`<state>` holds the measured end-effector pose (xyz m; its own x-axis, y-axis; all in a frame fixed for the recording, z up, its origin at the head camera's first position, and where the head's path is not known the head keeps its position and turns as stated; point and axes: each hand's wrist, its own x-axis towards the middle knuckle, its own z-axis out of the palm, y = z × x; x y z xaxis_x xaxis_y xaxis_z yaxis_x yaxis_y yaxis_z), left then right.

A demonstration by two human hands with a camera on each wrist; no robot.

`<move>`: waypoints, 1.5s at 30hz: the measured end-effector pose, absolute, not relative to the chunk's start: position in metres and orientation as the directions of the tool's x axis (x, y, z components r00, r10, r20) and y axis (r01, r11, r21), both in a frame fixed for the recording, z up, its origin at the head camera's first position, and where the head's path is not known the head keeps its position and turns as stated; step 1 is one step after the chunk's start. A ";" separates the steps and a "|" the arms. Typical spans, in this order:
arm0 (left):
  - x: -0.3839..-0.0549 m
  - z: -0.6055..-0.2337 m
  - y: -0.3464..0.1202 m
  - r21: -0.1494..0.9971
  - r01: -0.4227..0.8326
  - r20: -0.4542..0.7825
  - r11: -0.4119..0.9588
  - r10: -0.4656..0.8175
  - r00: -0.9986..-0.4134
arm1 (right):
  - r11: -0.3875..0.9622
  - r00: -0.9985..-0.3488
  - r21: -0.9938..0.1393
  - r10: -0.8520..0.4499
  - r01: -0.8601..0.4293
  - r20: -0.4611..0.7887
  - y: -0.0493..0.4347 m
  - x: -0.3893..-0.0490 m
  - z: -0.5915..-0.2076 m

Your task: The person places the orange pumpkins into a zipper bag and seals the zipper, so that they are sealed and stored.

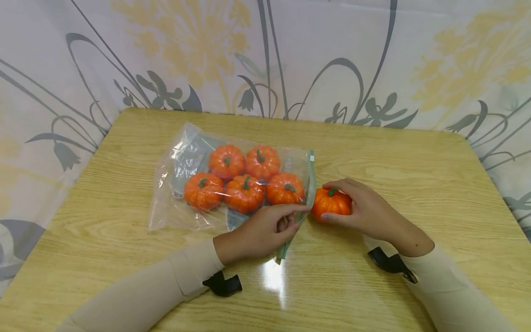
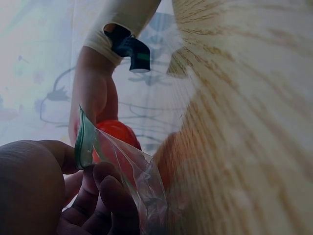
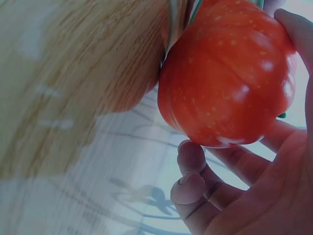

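Note:
A clear zip bag [image 1: 163,207] with a green zip edge [image 1: 312,177] lies flat, holding several small orange toy pumpkins [image 1: 244,193] with green stems. My left hand [image 1: 259,233] pinches the bag's zip edge near its front end, index finger stretched along the mouth; the left wrist view shows the green strip [image 2: 84,147] between thumb and fingers. Just right of the mouth, my right hand [image 1: 369,210] grips another pumpkin [image 1: 332,205] between thumb and fingers. In the right wrist view this pumpkin [image 3: 227,73] fills the space by the thumb, with two fingertips curled below it.
The wood-grain table [image 1: 394,161] reflects a bright light spot near its front. A white cloth [image 1: 290,55] with grey and yellow flower print hangs behind the back edge. Black straps [image 1: 224,283] show at both sleeve cuffs.

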<state>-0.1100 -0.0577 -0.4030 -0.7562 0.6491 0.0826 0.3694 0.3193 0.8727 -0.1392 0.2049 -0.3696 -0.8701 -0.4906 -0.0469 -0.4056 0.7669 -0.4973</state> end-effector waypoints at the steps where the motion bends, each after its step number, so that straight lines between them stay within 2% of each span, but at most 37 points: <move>1: -0.110 -0.403 -0.058 0.872 0.370 0.083 0.321 0.648 -0.757 | 0.764 -0.869 -0.500 -0.492 -0.407 -0.045 0.205 -0.140 -0.370; 23: -0.109 -0.405 -0.059 0.871 0.380 0.104 0.311 0.640 -0.762 | 0.708 -0.834 -0.528 -0.551 -0.469 0.002 0.200 -0.138 -0.373; 45: -0.105 -0.400 -0.056 0.893 0.369 0.144 0.257 0.614 -0.776 | 0.655 -0.830 -0.560 -0.545 -0.508 0.116 0.200 -0.136 -0.378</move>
<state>-0.1052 -0.0562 -0.3998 -0.7758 0.6144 0.1435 0.3686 0.2568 0.8934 -0.1359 0.1995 -0.3784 -0.8304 -0.5450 0.1158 -0.5079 0.6549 -0.5597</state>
